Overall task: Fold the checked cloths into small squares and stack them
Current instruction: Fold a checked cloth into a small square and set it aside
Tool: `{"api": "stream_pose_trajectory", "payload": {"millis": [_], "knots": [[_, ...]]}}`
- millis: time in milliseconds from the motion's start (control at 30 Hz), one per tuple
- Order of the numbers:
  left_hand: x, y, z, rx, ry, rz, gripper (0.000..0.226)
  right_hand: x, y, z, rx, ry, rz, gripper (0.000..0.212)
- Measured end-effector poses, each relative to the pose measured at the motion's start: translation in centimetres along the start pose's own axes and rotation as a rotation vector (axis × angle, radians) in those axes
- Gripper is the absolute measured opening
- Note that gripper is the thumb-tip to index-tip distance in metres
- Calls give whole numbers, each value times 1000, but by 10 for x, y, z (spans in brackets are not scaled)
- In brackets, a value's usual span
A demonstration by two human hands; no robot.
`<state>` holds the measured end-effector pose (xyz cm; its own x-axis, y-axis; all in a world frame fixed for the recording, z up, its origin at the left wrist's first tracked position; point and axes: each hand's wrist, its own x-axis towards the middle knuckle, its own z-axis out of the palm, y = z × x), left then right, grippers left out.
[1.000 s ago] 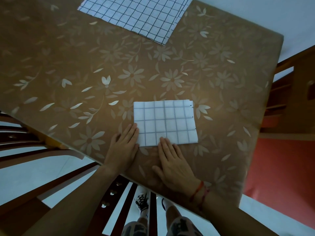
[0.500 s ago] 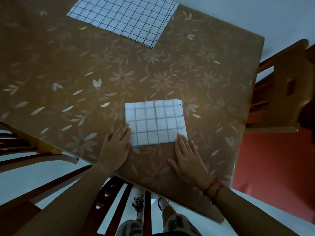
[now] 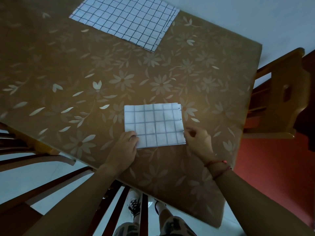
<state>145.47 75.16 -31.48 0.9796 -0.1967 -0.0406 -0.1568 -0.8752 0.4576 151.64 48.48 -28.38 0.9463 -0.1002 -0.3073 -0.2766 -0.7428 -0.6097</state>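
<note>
A folded white checked cloth (image 3: 154,125) lies as a rectangle near the table's front edge. My left hand (image 3: 125,149) pinches its near left corner between thumb and fingers. My right hand (image 3: 198,142) has its curled fingers at the cloth's near right corner, touching the edge; a firm grip there cannot be made out. A second, larger checked cloth (image 3: 126,19) lies spread flat at the far side of the table, apart from both hands.
The table (image 3: 68,74) wears a brown flowered cover. A wooden chair (image 3: 279,96) stands at its right side, another chair's slats (image 3: 42,167) at the near left. Red floor lies to the right. My legs and shoes show below.
Both hands went from lying flat at the cloth's near edge to its two near corners. The right hand slid right along the edge; both sets of fingers curled in.
</note>
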Motion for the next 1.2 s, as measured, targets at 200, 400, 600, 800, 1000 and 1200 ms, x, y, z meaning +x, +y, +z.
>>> {"api": "stream_pose_trajectory", "payload": {"millis": [200,400,600,800,1000,1200], "knots": [[-1,2,0,-38,12,-45,20,24,-6,-8,198,-91,240,17],[-2,3,0,-49,15,-76,25,35,-13,-14,296,-149,344,16],[-3,4,-4,-90,-10,-88,27,41,-24,-7,413,-242,429,23],[-3,4,-7,-126,-28,-114,31,51,-25,-1,370,-267,422,29],[-4,1,-4,-119,-28,-113,29,64,-32,0,221,-204,244,28],[-4,2,-6,-90,-43,-105,29,73,-31,4,252,-197,214,15]]}}
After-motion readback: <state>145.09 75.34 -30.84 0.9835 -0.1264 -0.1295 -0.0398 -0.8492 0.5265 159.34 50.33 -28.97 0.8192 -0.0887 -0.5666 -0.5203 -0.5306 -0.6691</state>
